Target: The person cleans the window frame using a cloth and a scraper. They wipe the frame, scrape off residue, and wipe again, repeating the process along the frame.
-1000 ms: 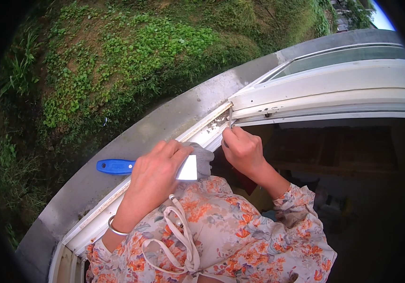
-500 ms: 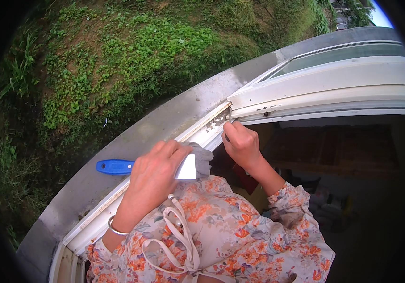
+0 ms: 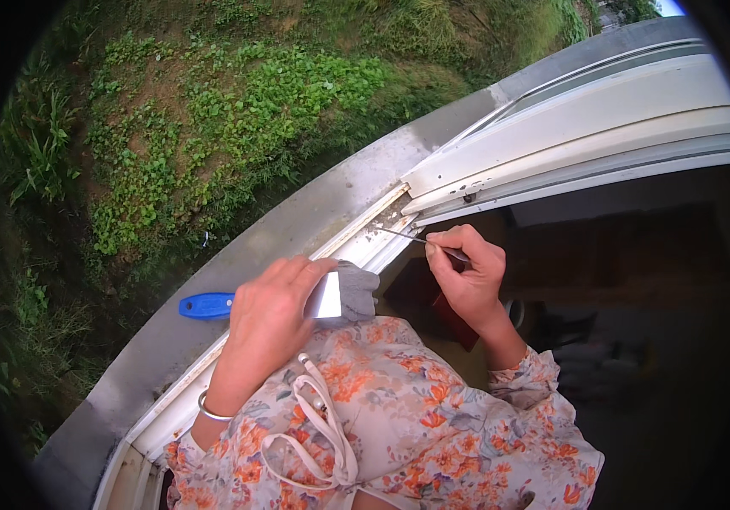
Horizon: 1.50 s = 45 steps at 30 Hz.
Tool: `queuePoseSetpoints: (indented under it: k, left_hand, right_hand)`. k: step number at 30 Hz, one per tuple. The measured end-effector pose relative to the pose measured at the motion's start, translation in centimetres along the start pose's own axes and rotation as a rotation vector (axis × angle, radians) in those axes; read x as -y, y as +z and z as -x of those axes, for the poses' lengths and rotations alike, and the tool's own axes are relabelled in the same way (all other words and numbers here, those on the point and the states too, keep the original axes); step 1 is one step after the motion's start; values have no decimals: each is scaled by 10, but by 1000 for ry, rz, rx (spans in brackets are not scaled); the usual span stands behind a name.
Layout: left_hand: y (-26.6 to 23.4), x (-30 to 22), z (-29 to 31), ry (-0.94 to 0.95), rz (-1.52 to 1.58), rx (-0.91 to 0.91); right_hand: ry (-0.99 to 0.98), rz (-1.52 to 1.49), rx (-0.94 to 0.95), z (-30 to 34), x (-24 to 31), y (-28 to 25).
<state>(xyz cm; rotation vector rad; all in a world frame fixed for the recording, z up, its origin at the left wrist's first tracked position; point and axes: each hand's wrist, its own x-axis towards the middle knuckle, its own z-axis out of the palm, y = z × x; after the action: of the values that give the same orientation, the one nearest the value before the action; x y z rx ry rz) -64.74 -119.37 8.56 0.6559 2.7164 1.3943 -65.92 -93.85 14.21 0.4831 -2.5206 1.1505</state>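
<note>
My left hand [image 3: 269,310] is closed over a putty knife, resting at the white window track [image 3: 179,398]. The knife's blue handle [image 3: 205,306] sticks out to the left of the hand, and its bright blade [image 3: 328,296] shows on the right. A bunched grey cloth or glove [image 3: 358,291] lies beside the blade, partly under the hand. My right hand [image 3: 472,270] pinches a thin dark metal rod-like tool [image 3: 407,235]. Its tip reaches into the track by crumbly dirt [image 3: 386,218], close to the corner of the white sash; the rear end is hidden in the palm.
A white sliding sash [image 3: 586,119] stands at the right end of the track. Outside runs a curved grey concrete ledge [image 3: 297,225], with green plants [image 3: 246,110] beyond it. The indoor side at right is dark, with a dark red object [image 3: 454,319] below my right hand.
My right hand has drawn back to the right and down from the sash corner, so the thin tool now shows at length. My left hand stays on the putty knife; the view has shifted slightly.
</note>
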Motion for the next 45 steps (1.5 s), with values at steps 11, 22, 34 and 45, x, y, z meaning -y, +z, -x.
queuePoseSetpoints:
  k: [11,22,34,45]
  left_hand:
    - [-9,-22,-14,61,-30,-248]
    - [-2,-35,-14,-154,37,46]
    - [28,-26,-56,-305,-247,44]
    - [43,-18,-92,-308,-233,209]
  right_hand:
    - [687,-1378,123,25,-28,23]
    - [650,-1639,162,24,-59,55]
    - [603,-939,276,64,-58,43]
    - [671,-860,223,72,-53,45]
